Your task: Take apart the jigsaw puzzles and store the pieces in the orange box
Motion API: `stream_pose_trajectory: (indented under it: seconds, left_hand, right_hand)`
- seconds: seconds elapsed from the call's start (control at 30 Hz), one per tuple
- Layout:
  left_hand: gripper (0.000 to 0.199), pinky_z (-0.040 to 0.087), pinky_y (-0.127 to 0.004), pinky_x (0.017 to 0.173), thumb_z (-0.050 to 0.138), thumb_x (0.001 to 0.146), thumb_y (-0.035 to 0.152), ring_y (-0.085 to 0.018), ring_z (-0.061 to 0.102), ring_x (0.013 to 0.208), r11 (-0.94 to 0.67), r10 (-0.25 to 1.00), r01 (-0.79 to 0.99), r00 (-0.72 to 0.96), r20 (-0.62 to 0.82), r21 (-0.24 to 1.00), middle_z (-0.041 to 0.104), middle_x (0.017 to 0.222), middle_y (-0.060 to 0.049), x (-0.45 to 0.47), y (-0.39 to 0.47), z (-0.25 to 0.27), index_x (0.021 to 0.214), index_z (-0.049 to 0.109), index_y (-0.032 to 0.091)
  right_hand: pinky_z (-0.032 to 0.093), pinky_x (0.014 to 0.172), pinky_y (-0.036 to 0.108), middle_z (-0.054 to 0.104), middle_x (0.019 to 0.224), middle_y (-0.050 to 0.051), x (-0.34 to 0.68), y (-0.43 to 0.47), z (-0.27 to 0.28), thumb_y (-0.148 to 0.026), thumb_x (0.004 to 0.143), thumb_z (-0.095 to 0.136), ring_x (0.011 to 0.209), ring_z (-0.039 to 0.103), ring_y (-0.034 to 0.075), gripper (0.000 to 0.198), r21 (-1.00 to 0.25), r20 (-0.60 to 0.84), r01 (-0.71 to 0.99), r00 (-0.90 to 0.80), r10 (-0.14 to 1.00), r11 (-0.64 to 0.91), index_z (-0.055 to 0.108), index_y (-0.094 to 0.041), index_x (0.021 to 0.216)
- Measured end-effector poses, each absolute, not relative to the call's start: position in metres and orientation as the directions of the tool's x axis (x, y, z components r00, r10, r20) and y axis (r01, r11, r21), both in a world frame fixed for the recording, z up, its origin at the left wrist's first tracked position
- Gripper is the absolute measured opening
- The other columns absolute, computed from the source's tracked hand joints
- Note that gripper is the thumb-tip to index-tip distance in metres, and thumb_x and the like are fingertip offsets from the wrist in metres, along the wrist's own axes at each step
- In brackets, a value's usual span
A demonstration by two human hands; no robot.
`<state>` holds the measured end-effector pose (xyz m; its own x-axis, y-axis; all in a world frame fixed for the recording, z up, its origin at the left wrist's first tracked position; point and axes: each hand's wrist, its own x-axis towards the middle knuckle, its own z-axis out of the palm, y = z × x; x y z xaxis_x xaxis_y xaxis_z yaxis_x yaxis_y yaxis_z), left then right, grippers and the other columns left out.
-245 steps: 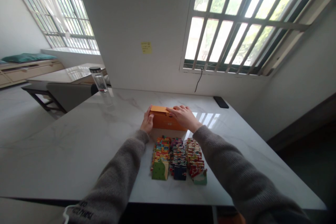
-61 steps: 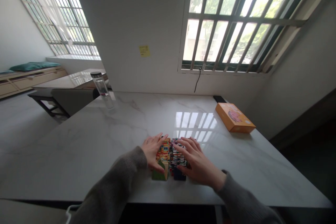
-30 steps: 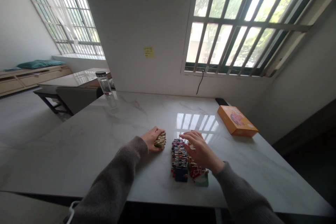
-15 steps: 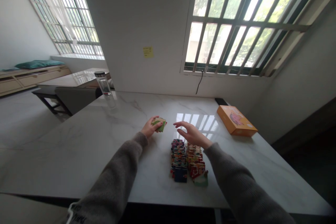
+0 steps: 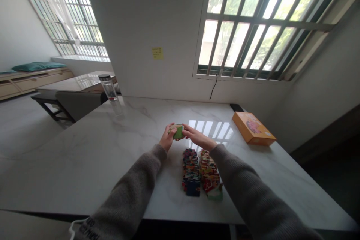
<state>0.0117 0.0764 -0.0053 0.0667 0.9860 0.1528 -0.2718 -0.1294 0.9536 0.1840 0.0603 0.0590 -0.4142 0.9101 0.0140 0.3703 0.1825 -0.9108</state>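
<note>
A small stack of green and tan puzzle pieces (image 5: 178, 132) is held just above the table, in front of me. My left hand (image 5: 168, 137) is closed round the stack's left side, thumb on top. The fingers of my right hand (image 5: 194, 135) are on its right edge, pinching it from that side. Nearer to me, two rows of overlapping puzzle pieces lie on the table: a dark blue row (image 5: 192, 174) and, to its right, a red and orange row (image 5: 209, 172) ending in a pale green piece. My right forearm passes beside the right row.
An orange box (image 5: 253, 129) with a pink picture lies at the right of the white marbled table (image 5: 84, 157). Behind it is a flat black object (image 5: 235, 108). A clear bottle (image 5: 109, 89) with a dark lid stands at the far left edge, and a black cord (image 5: 214, 88) hangs below the window.
My left hand has carried the stack a little to the right. My right hand, apart from it before, has moved left and closed on its right edge.
</note>
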Motion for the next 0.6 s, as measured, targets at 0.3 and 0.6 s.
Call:
stream_pose_trajectory:
  seconds: [0.3,0.6]
  left_hand:
    - [0.079,0.04,-0.048,0.109,0.063,0.085,0.052,-0.031,0.054,0.123,-0.236,0.961,0.091,0.171,0.219,0.967,0.052,0.136,-0.02,-0.007,0.09,-0.027,0.146,0.031,0.013]
    - [0.075,0.033,-0.05,0.114,0.077,0.073,0.03,-0.032,0.049,0.128,-0.525,0.841,0.295,0.322,0.435,0.798,0.051,0.133,-0.018,-0.021,0.097,-0.036,0.139,0.045,0.014]
  right_hand:
    - [0.051,0.093,0.04,0.067,0.11,0.011,0.186,0.088,0.044,-0.031,0.077,0.074,0.099,0.063,0.023,0.081,-0.936,-0.035,0.314,-0.53,0.847,0.158,0.036,-0.015,0.147]
    - [0.043,0.105,0.044,0.055,0.128,0.013,0.193,0.105,0.013,-0.018,0.071,0.073,0.117,0.055,0.026,0.071,-0.672,0.256,0.46,-0.59,0.765,0.58,0.046,-0.019,0.137]
